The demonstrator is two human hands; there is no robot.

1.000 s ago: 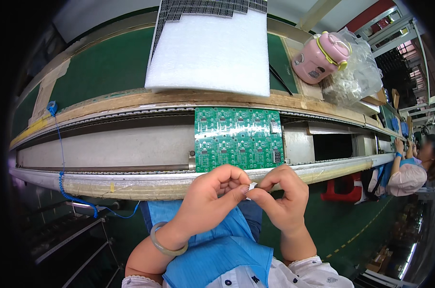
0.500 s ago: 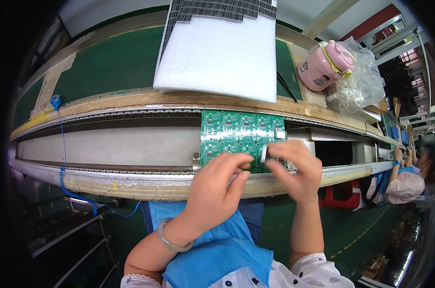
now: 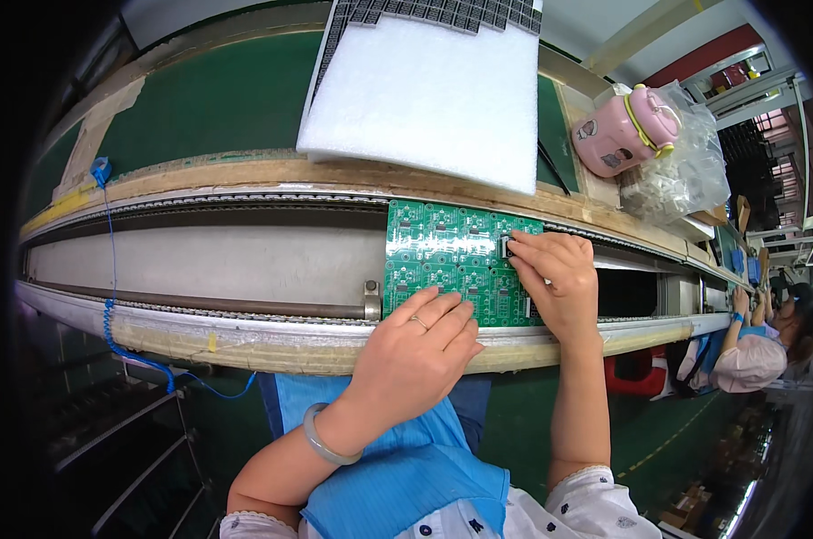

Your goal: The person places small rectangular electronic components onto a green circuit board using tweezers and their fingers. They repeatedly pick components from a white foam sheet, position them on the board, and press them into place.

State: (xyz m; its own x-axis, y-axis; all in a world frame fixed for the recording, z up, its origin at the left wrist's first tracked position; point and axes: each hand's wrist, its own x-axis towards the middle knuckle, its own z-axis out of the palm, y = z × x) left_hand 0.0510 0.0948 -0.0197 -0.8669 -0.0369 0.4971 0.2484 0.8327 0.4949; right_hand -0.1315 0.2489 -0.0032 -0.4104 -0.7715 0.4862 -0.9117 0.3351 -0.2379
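Observation:
A green circuit board panel (image 3: 438, 241), divided into several repeated sections, lies across the conveyor rails. My right hand (image 3: 561, 274) pinches a small black rectangular display module (image 3: 506, 248) between thumb and fingertips, at the panel's upper right part. The module meets or hovers just over the board; the fingers partly cover it. Another dark module (image 3: 530, 308) sits at the panel's lower right, beside my right hand. My left hand (image 3: 417, 349) rests its stretched fingers on the panel's near edge, holding nothing.
Beyond the rails, a white foam sheet (image 3: 424, 99) carries rows of black modules. Black tweezers (image 3: 554, 169), a pink bottle (image 3: 624, 135) and a plastic bag (image 3: 680, 175) lie to its right. A blue coiled cord (image 3: 119, 341) hangs at left. A co-worker (image 3: 756, 346) sits at far right.
My right hand has moved the display module up the panel, from the lower row to the upper one. My left fingers have straightened and come down onto the near edge. The view has shifted slightly.

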